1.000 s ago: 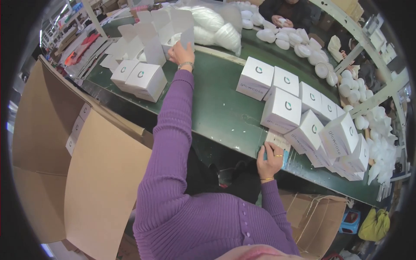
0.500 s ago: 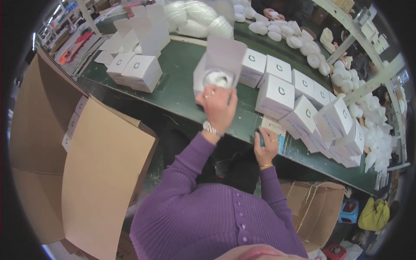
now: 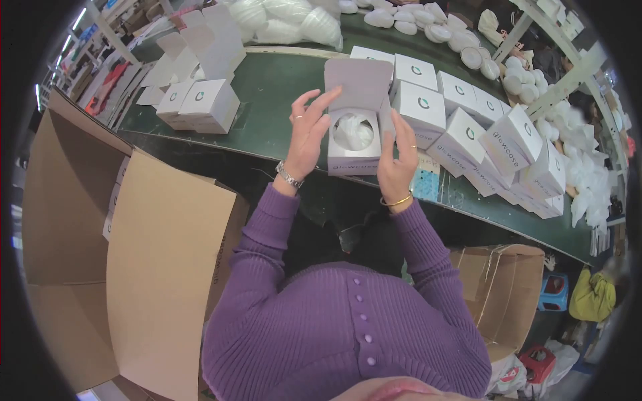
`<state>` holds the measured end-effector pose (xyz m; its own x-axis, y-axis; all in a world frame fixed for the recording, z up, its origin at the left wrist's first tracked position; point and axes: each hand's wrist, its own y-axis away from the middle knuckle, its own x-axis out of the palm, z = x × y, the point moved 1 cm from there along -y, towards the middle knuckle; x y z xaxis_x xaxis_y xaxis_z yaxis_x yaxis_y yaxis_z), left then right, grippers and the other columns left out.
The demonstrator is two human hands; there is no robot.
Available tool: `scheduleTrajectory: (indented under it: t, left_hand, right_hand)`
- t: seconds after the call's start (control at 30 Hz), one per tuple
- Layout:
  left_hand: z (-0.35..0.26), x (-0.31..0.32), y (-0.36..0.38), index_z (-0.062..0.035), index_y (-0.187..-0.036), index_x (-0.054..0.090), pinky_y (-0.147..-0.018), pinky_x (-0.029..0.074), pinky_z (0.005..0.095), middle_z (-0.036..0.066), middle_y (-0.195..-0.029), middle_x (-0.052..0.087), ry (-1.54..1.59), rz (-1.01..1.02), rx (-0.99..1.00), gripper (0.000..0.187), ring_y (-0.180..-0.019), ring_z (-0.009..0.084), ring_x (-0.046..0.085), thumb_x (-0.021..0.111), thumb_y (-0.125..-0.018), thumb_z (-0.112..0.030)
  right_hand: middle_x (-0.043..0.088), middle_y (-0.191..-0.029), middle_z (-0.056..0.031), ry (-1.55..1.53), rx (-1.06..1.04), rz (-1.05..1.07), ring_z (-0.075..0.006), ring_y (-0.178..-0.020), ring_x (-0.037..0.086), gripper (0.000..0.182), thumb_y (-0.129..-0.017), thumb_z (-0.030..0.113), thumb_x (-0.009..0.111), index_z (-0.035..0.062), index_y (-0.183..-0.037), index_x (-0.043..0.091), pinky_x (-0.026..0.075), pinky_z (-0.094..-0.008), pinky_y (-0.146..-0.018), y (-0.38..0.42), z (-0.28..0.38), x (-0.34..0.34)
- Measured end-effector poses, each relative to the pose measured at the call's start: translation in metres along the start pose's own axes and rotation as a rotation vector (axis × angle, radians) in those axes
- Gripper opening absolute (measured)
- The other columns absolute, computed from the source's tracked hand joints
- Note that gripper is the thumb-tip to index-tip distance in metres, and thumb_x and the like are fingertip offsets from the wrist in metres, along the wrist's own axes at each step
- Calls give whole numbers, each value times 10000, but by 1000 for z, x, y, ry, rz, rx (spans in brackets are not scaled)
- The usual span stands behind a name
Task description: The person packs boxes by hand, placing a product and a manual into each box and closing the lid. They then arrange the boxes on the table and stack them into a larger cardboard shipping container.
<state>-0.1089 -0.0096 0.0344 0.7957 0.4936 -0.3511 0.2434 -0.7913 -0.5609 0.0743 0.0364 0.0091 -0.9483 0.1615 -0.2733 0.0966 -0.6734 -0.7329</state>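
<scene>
An open white box [image 3: 354, 165] stands near the table's front edge, its lid [image 3: 359, 81] raised at the back. Inside its round opening lies a white wrapped item [image 3: 353, 132]. At the box's left side is my left hand [image 3: 309, 131], fingers apart, holding nothing, its fingertips near the lid. My right hand [image 3: 398, 155] is upright against the box's right side flap, fingers stretched out. Just right of that hand, a blue and beige card [image 3: 426, 183] lies on the table.
Closed white boxes [image 3: 421, 110] crowd the green table [image 3: 267, 87] at right; more boxes [image 3: 200, 105] stand at left. Bagged white items [image 3: 284, 27] lie behind. Large cardboard cartons [image 3: 167, 260] [image 3: 511, 294] flank the body below. A metal shelf post [image 3: 562, 90] rises at right.
My left hand has come out of the box opening and moved left. My right hand has risen from the table edge to the box's right side. The open box now sits squarely in front.
</scene>
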Motion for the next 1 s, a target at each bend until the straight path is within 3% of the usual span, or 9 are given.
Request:
scheduleTrajectory:
  t: [0.1,0.2,0.3,0.5,0.53,0.7,0.8,0.9,1.0]
  left_hand:
    - [7,3,-4,-208,-1544,477,-1189,218,429,-97,-1167,623,160,58,-95,555,-1432,216,292,319,-1072,-452]
    - [22,16,-3,-269,-1528,503,-1227,91,455,15,-1506,469,146,218,63,457,-1486,185,231,422,-1085,-345]
    - [22,24,0,-207,-1472,523,-1205,183,425,32,-1516,509,60,153,95,521,-1432,232,368,596,-962,-291]
    - [21,25,4,-97,-1565,93,-1160,380,497,173,-1526,178,182,49,-181,972,-1364,333,355,741,-847,-195]
    - [23,24,2,-85,-1557,118,-1170,359,485,170,-1527,220,220,78,-198,939,-1373,325,351,725,-846,-182]
    - [26,25,-1,-101,-1440,294,-1097,375,440,113,-1427,396,269,153,-294,737,-1286,278,386,688,-824,-194]
    - [31,27,2,-147,-1378,399,-1050,400,410,60,-1396,461,333,130,-296,630,-1235,262,420,710,-831,-168]
    - [30,26,6,-202,-1252,533,-979,393,350,-11,-1256,539,314,80,-243,452,-1137,220,453,740,-851,-174]
    - [34,25,11,-231,-1205,586,-947,404,353,23,-1252,583,247,52,-150,492,-1159,249,498,746,-778,-48]
  right_hand:
    - [657,-1357,-156,11,-220,35,-316,-1256,626,393,-1013,-38,512,6,-1394,602,476,-460,-1109,2,-3,0]
    - [708,-1272,-147,38,-354,176,-322,-1211,660,263,-979,39,642,17,-1234,705,462,-511,-1092,11,-5,0]
    - [745,-1150,-164,80,-358,183,-333,-1128,692,150,-983,72,632,-3,-1021,757,501,-499,-1052,15,-9,0]
    - [752,-957,-104,-11,-80,129,-263,-895,698,327,-1060,208,510,67,-912,765,537,-356,-741,-2,-7,-4]
    - [753,-961,-105,-114,89,149,-245,-860,710,230,-1061,254,511,58,-1075,631,545,-354,-786,-16,0,-5]
    - [675,-1128,-157,-486,659,327,-242,-863,706,778,-995,672,385,148,-1563,299,572,-395,-900,-72,21,-13]
    - [635,-1094,-108,-595,791,406,-252,-970,688,516,-954,587,516,147,-1201,626,524,-375,-953,-79,29,-19]
    - [629,-1103,-25,-526,670,524,-159,-1008,541,190,-951,274,650,159,-1080,729,441,-287,-858,-67,29,-29]
    - [642,-1145,-42,-474,530,561,-170,-1073,544,217,-887,136,765,141,-1103,745,478,-258,-850,-44,18,-36]
